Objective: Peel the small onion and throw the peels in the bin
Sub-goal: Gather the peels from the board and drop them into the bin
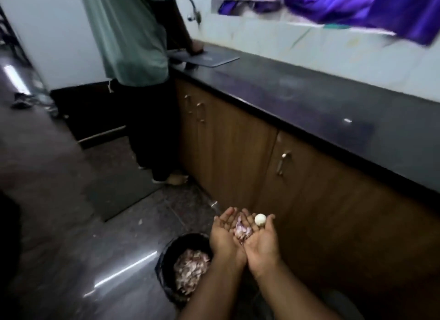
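Hands point(245, 236) cupped together, palms up — peels point(242, 230), onion point(260, 219).

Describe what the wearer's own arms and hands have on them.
Both arms are bare right down to the bottom edge of the picture: no sleeves in view. The left hand and right hand wear no gloves. No ring, watch or bracelet shows on either wrist or the fingers, though the picture is somewhat blurred, so something thin could be missed.

Glossy dark stone countertop point(309, 100), wood-grain cabinet doors point(228, 148) with metal handles point(282, 162), papery peels point(241, 230).
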